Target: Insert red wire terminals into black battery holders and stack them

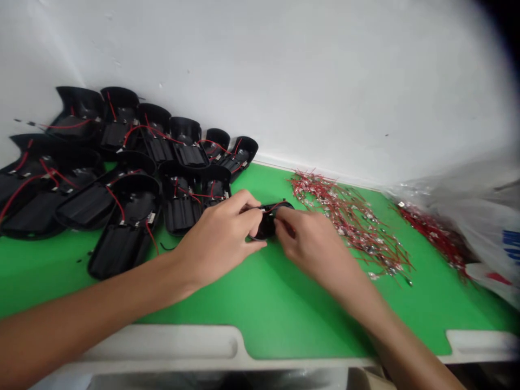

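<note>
Bare forearms (pixel 101 311) reach across the green tabletop (pixel 280 319). The left hand (pixel 223 233) pinches the left side of a black plastic housing (pixel 266 227), between both hands; the right hand's (pixel 311 235) fingers bend against its right side, their exact grip hidden. The housing looks light, stiff and smooth, best held by its rim; its thin red wire (pixel 279 205) seems soft but fragile.

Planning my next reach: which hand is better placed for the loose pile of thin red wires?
Likely your right hand: it's nearer the pile; your left hand sits farther, across the curved black shell.
</note>
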`<control>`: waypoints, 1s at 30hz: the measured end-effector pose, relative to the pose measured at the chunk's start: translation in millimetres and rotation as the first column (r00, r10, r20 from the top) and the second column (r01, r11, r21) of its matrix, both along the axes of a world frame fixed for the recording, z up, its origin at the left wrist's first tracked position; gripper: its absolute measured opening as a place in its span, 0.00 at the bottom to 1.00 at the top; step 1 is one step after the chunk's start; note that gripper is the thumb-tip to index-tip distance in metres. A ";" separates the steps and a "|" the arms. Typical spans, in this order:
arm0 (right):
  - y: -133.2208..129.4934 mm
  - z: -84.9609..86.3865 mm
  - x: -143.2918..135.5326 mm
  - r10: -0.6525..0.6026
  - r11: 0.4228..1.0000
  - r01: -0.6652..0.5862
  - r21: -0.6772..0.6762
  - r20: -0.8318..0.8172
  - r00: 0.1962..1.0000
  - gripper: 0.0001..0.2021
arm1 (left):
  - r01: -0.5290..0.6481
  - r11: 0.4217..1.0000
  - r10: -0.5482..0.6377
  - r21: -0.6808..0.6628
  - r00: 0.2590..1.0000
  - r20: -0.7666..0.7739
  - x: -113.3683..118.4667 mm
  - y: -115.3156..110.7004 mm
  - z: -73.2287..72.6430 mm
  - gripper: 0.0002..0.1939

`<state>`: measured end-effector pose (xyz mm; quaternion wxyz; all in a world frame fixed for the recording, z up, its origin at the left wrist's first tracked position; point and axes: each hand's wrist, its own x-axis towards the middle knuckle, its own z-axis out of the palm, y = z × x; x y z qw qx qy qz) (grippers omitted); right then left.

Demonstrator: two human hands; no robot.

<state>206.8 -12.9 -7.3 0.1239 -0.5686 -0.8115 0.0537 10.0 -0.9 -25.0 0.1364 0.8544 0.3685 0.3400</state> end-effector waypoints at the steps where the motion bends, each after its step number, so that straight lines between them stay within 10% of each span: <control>1: 0.6 1.1 0.2 0.003 1.000 -0.003 -0.006 0.010 1.000 0.10 | 0.000 1.000 0.000 0.002 1.000 -0.002 0.2 0.3 -0.2 0.16; 30: -8.5 6.6 -14.0 -0.028 0.998 0.009 0.064 0.297 0.954 0.10 | -0.056 0.998 0.052 0.041 0.996 0.077 7.9 2.0 -1.9 0.17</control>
